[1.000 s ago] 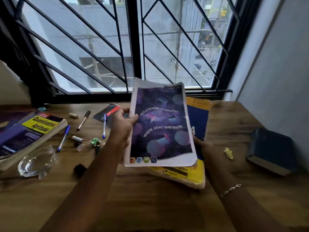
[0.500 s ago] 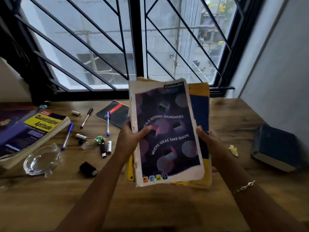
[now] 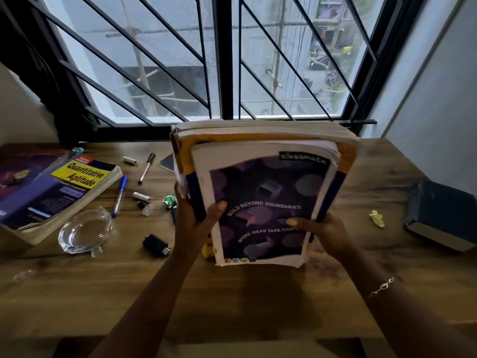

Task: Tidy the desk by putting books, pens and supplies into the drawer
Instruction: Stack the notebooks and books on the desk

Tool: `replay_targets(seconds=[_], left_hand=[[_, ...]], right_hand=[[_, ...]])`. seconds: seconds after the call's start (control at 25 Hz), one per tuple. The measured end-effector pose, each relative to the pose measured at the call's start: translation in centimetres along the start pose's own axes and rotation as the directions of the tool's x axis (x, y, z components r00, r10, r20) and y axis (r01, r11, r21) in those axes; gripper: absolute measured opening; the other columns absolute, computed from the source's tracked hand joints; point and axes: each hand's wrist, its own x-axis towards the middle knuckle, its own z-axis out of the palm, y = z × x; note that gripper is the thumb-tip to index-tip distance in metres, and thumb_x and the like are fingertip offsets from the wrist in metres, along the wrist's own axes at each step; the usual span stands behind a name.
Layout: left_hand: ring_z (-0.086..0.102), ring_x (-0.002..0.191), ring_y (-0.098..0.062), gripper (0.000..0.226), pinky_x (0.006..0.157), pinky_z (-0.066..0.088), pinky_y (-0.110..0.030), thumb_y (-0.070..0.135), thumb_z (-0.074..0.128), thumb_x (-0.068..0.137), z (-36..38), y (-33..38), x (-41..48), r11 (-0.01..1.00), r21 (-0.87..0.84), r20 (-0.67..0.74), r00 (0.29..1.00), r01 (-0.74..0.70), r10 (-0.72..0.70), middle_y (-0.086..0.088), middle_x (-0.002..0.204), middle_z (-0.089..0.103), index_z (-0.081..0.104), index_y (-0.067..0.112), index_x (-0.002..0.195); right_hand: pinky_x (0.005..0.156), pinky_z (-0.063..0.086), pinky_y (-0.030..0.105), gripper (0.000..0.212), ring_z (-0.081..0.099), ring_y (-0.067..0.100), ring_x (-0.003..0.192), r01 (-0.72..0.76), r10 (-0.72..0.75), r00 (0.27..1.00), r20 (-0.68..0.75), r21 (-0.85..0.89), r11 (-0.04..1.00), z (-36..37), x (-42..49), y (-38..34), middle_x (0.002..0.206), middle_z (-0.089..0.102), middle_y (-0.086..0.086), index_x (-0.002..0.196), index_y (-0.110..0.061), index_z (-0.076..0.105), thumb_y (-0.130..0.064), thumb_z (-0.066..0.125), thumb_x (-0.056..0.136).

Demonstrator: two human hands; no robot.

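- Left hand point(image 3: 196, 223) and right hand point(image 3: 324, 229) clasp a purple notebook point(image 3: 265, 202) atop a thick yellow book point(image 3: 346, 156), thumbs pressed on its cover, the stack tilted up above the wooden desk point(image 3: 232, 301).
- Pens point(image 3: 120, 195) lie scattered left.

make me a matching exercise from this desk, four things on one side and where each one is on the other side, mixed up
Things:
1 purple notebook
2 glass dish
3 dark blue book
4 blue pen

Places:
A lying at the far right end of the desk
B gripped by the left hand and right hand
C lying just right of the Quantitative Aptitude book
D in front of that book, nearer the desk's front edge

Pairs: 1-B, 2-D, 3-A, 4-C
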Motion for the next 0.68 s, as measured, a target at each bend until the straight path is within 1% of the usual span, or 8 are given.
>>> replay_targets(seconds=[0.12,0.2,0.28,0.36,0.44,0.52,0.56,0.68], left_hand=[[0.058,0.099,0.014,0.078,0.078,0.048,-0.006,0.064,0.061,0.070,-0.5,0.6,0.9,1.000,-0.008,0.035,0.999,-0.030,0.030,0.014,0.109,0.055,0.038,0.013,0.124],[0.059,0.098,0.013,0.074,0.078,0.050,-0.009,0.064,0.063,0.068,-0.6,1.0,1.9,1.000,0.004,0.025,1.000,-0.016,0.016,0.016,0.110,0.055,0.039,0.020,0.123],[0.062,0.097,0.003,0.056,0.083,0.053,-0.019,0.045,0.069,0.075,-0.7,0.6,3.4,0.997,-0.004,0.049,0.996,0.074,-0.074,0.013,0.109,0.058,0.043,0.023,0.119],[0.064,0.096,-0.012,0.037,0.088,0.053,-0.036,0.025,0.070,0.081,-0.6,-0.1,4.4,0.962,-0.078,0.084,0.963,0.262,-0.256,0.002,0.109,0.065,0.051,0.022,0.113],[0.065,0.095,-0.025,0.043,0.087,0.053,-0.044,0.025,0.073,0.078,-0.5,-2.0,4.7,0.895,-0.087,0.094,0.898,0.437,-0.430,-0.011,0.113,0.065,0.051,0.018,0.115],[0.064,0.098,-0.030,0.065,0.088,0.052,-0.048,0.034,0.077,0.068,-0.3,-3.9,4.1,0.835,-0.022,0.077,0.834,0.549,-0.546,-0.015,0.116,0.064,0.048,0.013,0.122],[0.063,0.100,-0.031,0.070,0.090,0.052,-0.049,0.034,0.078,0.068,-0.1,-4.7,3.7,0.813,0.015,0.069,0.811,0.582,-0.581,-0.015,0.117,0.063,0.046,0.011,0.126],[0.059,0.107,-0.032,0.066,0.094,0.048,-0.046,0.024,0.074,0.077,0.5,-6.7,2.9,0.767,0.096,0.046,0.767,0.634,-0.640,-0.018,0.124,0.058,0.041,0.006,0.131]], right_hand=[[0.068,0.056,0.024,0.040,0.069,0.012,0.086,0.030,-0.030,1.000,-0.010,-0.007,1.000,0.5,-0.1,-0.8,0.089,0.074,-0.006,0.100,-0.013,0.059,0.008,0.065,0.067],[0.066,0.056,0.025,0.037,0.070,0.013,0.082,0.057,-0.057,0.998,-0.025,0.001,0.998,0.8,0.2,-1.6,0.085,0.074,-0.003,0.102,-0.008,0.059,0.007,0.064,0.069],[0.061,0.055,0.024,0.040,0.071,0.015,0.074,0.027,-0.026,0.999,-0.024,0.053,0.998,0.6,1.3,-2.5,0.081,0.074,0.000,0.107,-0.003,0.057,0.002,0.064,0.068],[0.057,0.055,0.025,0.043,0.070,0.017,0.068,-0.063,0.065,0.998,-0.013,0.104,0.993,0.4,2.5,-2.6,0.080,0.073,0.004,0.112,-0.003,0.055,-0.002,0.065,0.070],[0.053,0.055,0.025,0.033,0.070,0.018,0.062,-0.171,0.175,0.984,-0.027,0.109,0.979,0.5,3.2,-1.6,0.075,0.073,0.007,0.108,-0.003,0.056,0.001,0.064,0.076],[0.051,0.055,0.024,0.023,0.069,0.017,0.057,-0.259,0.266,0.962,-0.055,0.103,0.960,0.8,3.3,0.6,0.069,0.073,0.006,0.100,-0.002,0.058,0.004,0.062,0.079],[0.050,0.054,0.023,0.021,0.068,0.016,0.055,-0.293,0.300,0.951,-0.071,0.096,0.951,0.9,3.4,1.7,0.067,0.073,0.006,0.098,-0.002,0.059,0.005,0.061,0.079],[0.047,0.052,0.022,0.023,0.067,0.016,0.052,-0.376,0.385,0.915,-0.119,0.091,0.922,1.0,3.6,4.4,0.063,0.072,0.006,0.100,0.002,0.060,0.007,0.063,0.077]])
